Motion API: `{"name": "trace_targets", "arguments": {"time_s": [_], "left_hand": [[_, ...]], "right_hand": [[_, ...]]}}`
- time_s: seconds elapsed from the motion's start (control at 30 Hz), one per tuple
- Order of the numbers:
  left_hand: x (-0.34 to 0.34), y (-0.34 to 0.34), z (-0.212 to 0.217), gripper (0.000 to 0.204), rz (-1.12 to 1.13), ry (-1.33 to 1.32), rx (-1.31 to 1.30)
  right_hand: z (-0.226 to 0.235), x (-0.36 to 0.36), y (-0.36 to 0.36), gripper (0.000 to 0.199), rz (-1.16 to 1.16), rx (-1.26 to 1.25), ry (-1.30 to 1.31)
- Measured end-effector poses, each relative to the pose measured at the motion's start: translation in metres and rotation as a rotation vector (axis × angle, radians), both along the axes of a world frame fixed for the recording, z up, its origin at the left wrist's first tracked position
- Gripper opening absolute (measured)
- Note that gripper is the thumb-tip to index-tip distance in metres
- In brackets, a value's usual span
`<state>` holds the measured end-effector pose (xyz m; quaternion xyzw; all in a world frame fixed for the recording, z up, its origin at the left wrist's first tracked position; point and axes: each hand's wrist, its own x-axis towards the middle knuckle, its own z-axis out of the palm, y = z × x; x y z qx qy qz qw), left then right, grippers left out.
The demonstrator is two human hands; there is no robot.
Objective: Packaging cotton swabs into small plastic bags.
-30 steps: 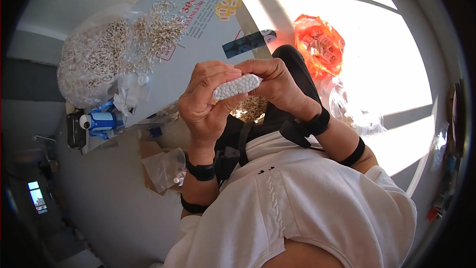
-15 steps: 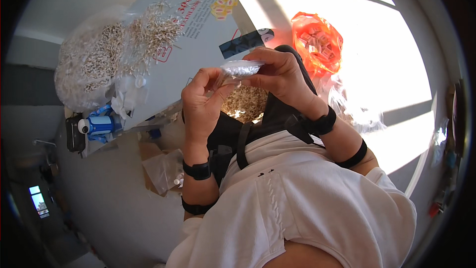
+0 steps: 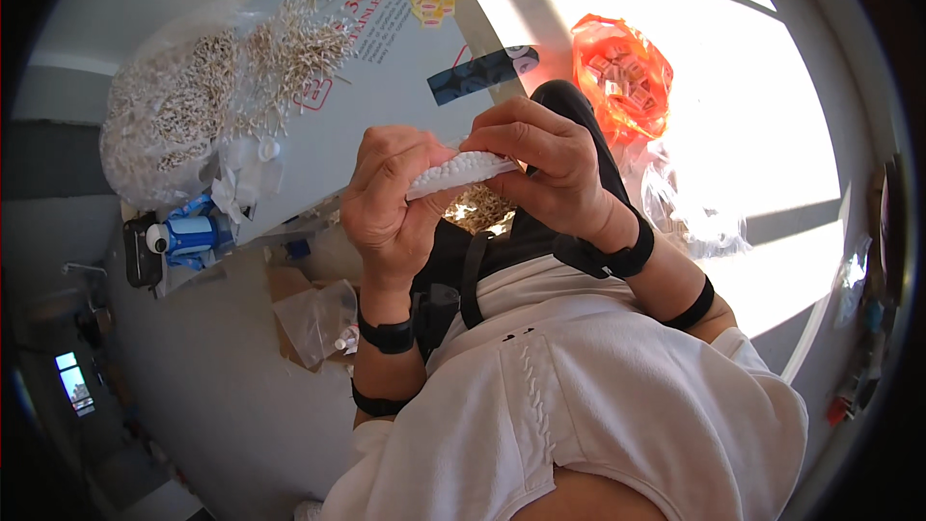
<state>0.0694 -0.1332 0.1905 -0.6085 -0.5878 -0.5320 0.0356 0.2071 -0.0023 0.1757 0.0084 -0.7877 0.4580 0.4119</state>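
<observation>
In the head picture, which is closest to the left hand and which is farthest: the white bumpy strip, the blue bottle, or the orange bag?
From the left hand:
1. White bumpy strip: pinched in its fingers, touching.
2. Blue bottle: off to the left, below the clear bag of small pale pieces.
3. Orange bag: upper right, beyond the right hand.

- Floor (image 3: pixel 222 425): grey, smooth, in shade on left + near side.
- Strong sunlight w/ broad bright patches on right (image 3: pixel 772 96), crossed by dark straight shadow bars (image 3: pixel 781 227).
- Grey wall (image 3: pixel 68 92) far left, darker band below it.
- Small bright window or doorway (image 3: pixel 69 381) at near-left rim, tiny, detail unclear.
- Large pale grey board (image 3: pixel 386 87) leaning across far centre, half sunlit.
- Clear bags of small pale pieces (image 3: pixel 174 116) heaped far left.
- Orange plastic bag (image 3: pixel 622 68) in sun, far right.
- Right rim: dark edge w/ small coloured bits (image 3: pixel 849 396), too blurred to tell.
</observation>
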Motion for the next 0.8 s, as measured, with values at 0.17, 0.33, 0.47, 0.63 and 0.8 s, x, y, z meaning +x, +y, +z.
{"name": "trace_targets", "arguments": {"time_s": [0.17, 0.33, 0.47, 0.63, 0.8], "left_hand": [[0.001, 0.003, 0.003, 0.031, -0.009, 0.037, 0.0], [0.003, 0.007, -0.001, 0.032, 0.04, 0.027, 0.009], [0.0, 0.011, -0.004, 0.031, 0.036, 0.057, 0.027], [0.001, 0.017, -0.009, 0.031, 0.02, -0.184, -0.032], [-0.003, 0.022, -0.017, 0.03, -0.003, -0.246, -0.044]], "right_hand": [[-0.003, -0.001, 0.003, 0.027, 0.029, -0.053, 0.009], [-0.004, -0.005, 0.002, 0.027, -0.045, 0.046, 0.023], [-0.007, -0.009, 0.002, 0.026, -0.051, -0.02, 0.023], [-0.009, -0.01, 0.0, 0.025, -0.05, -0.2, -0.049], [-0.017, -0.014, 0.007, 0.024, -0.013, -0.183, -0.121]]}}
